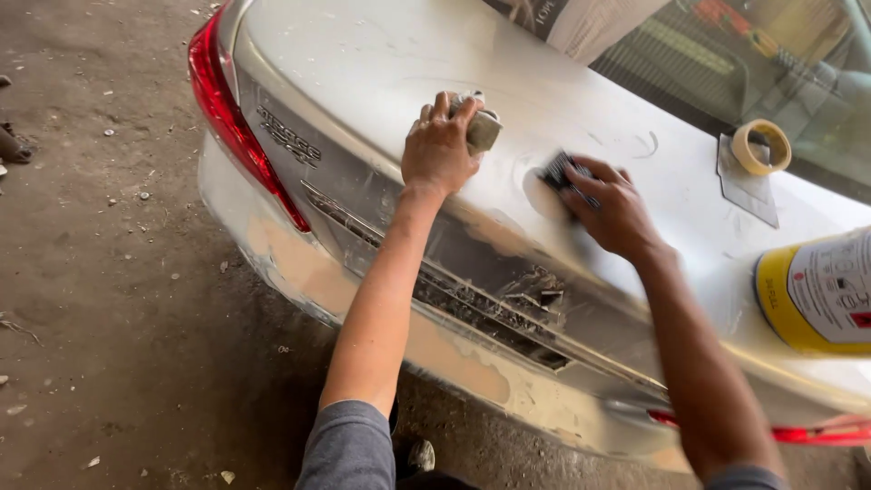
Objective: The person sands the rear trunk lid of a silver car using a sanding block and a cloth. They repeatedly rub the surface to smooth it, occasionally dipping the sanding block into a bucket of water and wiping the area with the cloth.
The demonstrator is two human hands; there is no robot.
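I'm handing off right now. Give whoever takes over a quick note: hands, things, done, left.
Left hand: clutches a crumpled rag against the white car boot lid.
Right hand: presses a dark sanding pad on a pale filler patch.
Tape roll and yellow can sit on the lid to the right.
Done: filler spread on the bumper.
Left: the patch looks dull and unpainted.

Tape roll (761, 146) lies on the trunk lid (381, 54) (can (821, 292) nearer, right).
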